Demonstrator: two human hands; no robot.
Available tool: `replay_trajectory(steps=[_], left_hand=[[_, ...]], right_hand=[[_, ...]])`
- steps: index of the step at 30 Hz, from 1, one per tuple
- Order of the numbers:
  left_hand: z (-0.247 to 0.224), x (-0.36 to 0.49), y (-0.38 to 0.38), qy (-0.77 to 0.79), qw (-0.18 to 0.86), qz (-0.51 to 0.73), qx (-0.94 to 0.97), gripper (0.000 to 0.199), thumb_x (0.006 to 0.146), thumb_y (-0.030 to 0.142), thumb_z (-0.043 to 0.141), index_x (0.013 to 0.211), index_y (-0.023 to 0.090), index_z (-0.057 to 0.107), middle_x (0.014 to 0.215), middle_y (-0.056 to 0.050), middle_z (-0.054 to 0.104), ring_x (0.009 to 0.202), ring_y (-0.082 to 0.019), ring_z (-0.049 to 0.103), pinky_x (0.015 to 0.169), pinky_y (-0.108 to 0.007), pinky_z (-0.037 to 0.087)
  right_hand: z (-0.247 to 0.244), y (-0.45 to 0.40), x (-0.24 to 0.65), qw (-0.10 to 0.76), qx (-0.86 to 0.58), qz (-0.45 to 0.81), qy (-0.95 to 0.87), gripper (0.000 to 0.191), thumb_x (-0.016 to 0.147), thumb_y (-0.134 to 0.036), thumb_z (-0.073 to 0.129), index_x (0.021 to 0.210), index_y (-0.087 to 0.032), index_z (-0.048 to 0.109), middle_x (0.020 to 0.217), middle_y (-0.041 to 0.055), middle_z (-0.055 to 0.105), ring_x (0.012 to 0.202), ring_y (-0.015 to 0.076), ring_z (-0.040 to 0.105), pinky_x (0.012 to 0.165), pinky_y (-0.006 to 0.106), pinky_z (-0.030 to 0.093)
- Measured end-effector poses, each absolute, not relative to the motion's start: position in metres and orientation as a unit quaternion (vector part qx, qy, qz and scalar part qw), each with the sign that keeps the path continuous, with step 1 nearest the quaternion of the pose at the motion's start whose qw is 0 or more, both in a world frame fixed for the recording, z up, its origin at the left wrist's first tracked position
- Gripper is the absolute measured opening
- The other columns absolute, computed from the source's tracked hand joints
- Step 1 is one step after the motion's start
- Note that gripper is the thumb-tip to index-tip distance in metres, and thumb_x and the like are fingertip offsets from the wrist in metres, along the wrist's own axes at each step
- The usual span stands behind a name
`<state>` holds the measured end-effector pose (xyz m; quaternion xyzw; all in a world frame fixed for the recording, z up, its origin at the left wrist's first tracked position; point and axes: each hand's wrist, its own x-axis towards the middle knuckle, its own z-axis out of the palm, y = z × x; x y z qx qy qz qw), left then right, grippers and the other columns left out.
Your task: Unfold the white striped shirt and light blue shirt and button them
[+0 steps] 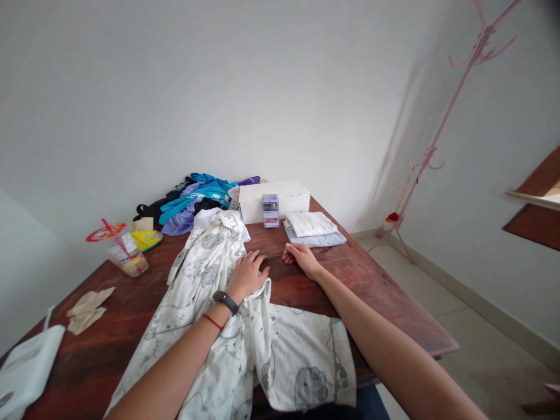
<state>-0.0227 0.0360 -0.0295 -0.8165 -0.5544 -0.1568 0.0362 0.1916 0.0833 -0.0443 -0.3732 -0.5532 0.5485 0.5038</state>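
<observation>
A white garment point(205, 291) with grey cartoon prints lies partly spread and wrinkled along the wooden table, its short sleeve point(306, 356) stretched toward the right front. My left hand point(249, 273) rests palm down at the garment's edge, fingers spread and partly over the bare wood; a dark band is on that wrist. To its right, my right hand point(301, 258) hovers at or touches the tabletop with fingers curled in, and nothing shows in them. Just beyond it sits a stack of folded cloths, a white one point(311, 224) on top of a light blue one point(321, 239).
At the back stand a white box point(280, 195) and a small blurred package point(270, 213). A heap of clothes point(196, 198) lies back left. On the left are a plastic cup point(131, 259), crumpled paper point(90, 309) and a white device point(32, 367). A pink coat rack point(450, 99) stands right.
</observation>
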Motion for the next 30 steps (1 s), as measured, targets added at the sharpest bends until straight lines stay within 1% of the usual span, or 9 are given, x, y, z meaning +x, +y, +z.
replay_trajectory(steps=[5,10,12,16,19,23,26,28,30], left_hand=[[-0.029,-0.022,0.036,-0.557,0.03,-0.16,-0.814,0.04,0.099,0.036,0.055,0.134,0.02,0.064,0.149,-0.014,0.054,0.138,-0.034,0.049,0.113,-0.052,0.038],[-0.029,-0.026,0.038,-0.551,0.012,-0.169,-0.817,0.039,0.096,0.034,0.059,0.132,0.02,0.066,0.148,-0.014,0.056,0.137,-0.033,0.052,0.113,-0.051,0.039],[-0.025,-0.027,0.048,-0.551,-0.001,-0.175,-0.816,0.035,0.095,0.031,0.059,0.127,0.02,0.068,0.142,-0.013,0.061,0.13,-0.031,0.058,0.111,-0.047,0.044],[-0.001,-0.014,0.086,-0.548,-0.018,-0.196,-0.813,0.031,0.099,0.026,0.048,0.123,0.018,0.067,0.125,-0.012,0.071,0.116,-0.024,0.067,0.103,-0.037,0.052],[0.025,0.02,0.117,-0.516,-0.016,-0.205,-0.832,0.037,0.101,0.028,0.047,0.132,0.015,0.061,0.134,-0.013,0.066,0.127,-0.023,0.061,0.11,-0.036,0.047],[0.045,0.086,0.142,-0.448,-0.018,-0.175,-0.876,0.056,0.094,0.036,0.062,0.144,0.014,0.051,0.149,-0.014,0.054,0.137,-0.025,0.051,0.117,-0.034,0.038],[0.046,0.128,0.149,-0.425,-0.02,-0.139,-0.894,0.07,0.084,0.036,0.072,0.146,0.012,0.049,0.154,-0.018,0.047,0.143,-0.03,0.044,0.119,-0.04,0.035],[0.042,0.148,0.153,-0.426,-0.021,-0.119,-0.897,0.073,0.082,0.031,0.074,0.147,0.011,0.049,0.155,-0.02,0.046,0.142,-0.033,0.045,0.116,-0.044,0.038],[0.036,0.16,0.156,-0.433,-0.02,-0.103,-0.895,0.072,0.081,0.028,0.073,0.147,0.012,0.049,0.153,-0.021,0.047,0.14,-0.035,0.047,0.114,-0.047,0.04]], right_hand=[[-0.048,0.088,0.192,0.497,-0.379,0.542,-0.562,0.05,0.078,-0.066,0.069,0.072,-0.016,0.066,0.065,0.0036,0.069,0.056,0.012,0.061,0.056,0.023,0.047],[-0.051,0.089,0.189,0.489,-0.378,0.524,-0.585,0.045,0.084,-0.062,0.064,0.075,-0.017,0.065,0.064,0.0025,0.067,0.055,0.0126,0.061,0.056,0.024,0.047],[-0.051,0.089,0.188,0.483,-0.376,0.513,-0.601,0.042,0.087,-0.057,0.062,0.075,-0.018,0.065,0.064,0.0022,0.067,0.054,0.0125,0.061,0.056,0.024,0.047],[-0.052,0.087,0.185,0.469,-0.372,0.487,-0.636,0.031,0.089,-0.045,0.065,0.074,-0.017,0.067,0.066,0.0023,0.069,0.057,0.0126,0.062,0.06,0.024,0.047],[-0.051,0.085,0.185,0.453,-0.375,0.463,-0.663,0.026,0.091,-0.037,0.064,0.077,-0.017,0.07,0.069,0.003,0.071,0.061,0.0139,0.065,0.063,0.024,0.049],[-0.051,0.086,0.184,0.449,-0.381,0.438,-0.679,0.023,0.093,-0.032,0.061,0.081,-0.016,0.072,0.071,0.0043,0.072,0.061,0.0152,0.065,0.063,0.025,0.049],[-0.054,0.088,0.183,0.458,-0.386,0.42,-0.682,0.022,0.09,-0.026,0.06,0.071,-0.018,0.069,0.067,0.0043,0.072,0.059,0.0167,0.065,0.06,0.026,0.048],[-0.056,0.089,0.183,0.46,-0.397,0.412,-0.679,0.024,0.087,-0.022,0.062,0.063,-0.018,0.066,0.065,0.0049,0.071,0.059,0.0188,0.066,0.06,0.027,0.048],[-0.058,0.09,0.183,0.464,-0.406,0.404,-0.676,0.022,0.083,-0.02,0.065,0.061,-0.019,0.066,0.066,0.0059,0.072,0.065,0.0221,0.068,0.063,0.03,0.051]])
